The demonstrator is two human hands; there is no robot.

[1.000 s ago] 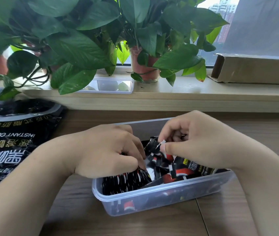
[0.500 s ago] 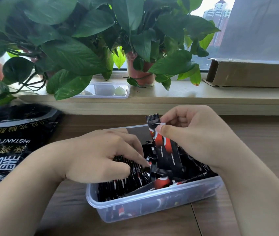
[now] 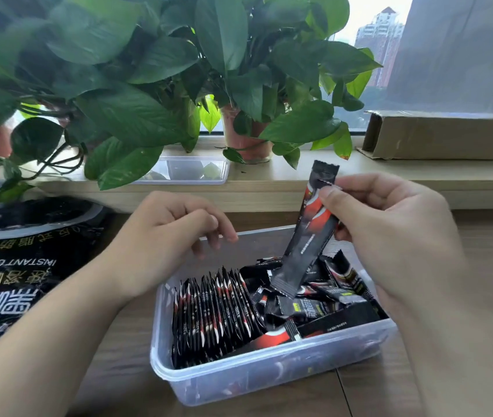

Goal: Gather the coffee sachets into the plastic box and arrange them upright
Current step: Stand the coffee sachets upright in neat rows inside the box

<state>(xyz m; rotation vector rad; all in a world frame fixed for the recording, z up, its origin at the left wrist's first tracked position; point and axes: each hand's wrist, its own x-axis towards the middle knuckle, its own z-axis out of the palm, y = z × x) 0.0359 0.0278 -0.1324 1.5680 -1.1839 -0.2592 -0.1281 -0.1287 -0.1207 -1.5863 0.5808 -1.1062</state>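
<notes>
Nearest me, the clear plastic box [image 3: 269, 377] sat on the wooden table [image 3: 371, 395]. Below the left hand's fingertips, a tight row of upright sachets [image 3: 215, 308], black with red and white stripes, stood on edge. Under the right hand's fingers, loose sachets [image 3: 323, 299] lay jumbled flat. The right hand [image 3: 389, 233] pinched one black-and-red stick sachet [image 3: 307, 239] near its top between thumb and forefinger, with the stick tilted and its lower end down at the loose pile. The left hand [image 3: 163, 236] hovered over the box's far left rim, fingers loosely curled, holding nothing. Beyond its knuckles lay a black coffee bag [image 3: 13, 266]. Past both hands' fingertips, leafy potted plants [image 3: 148, 85] stood on the sill.
</notes>
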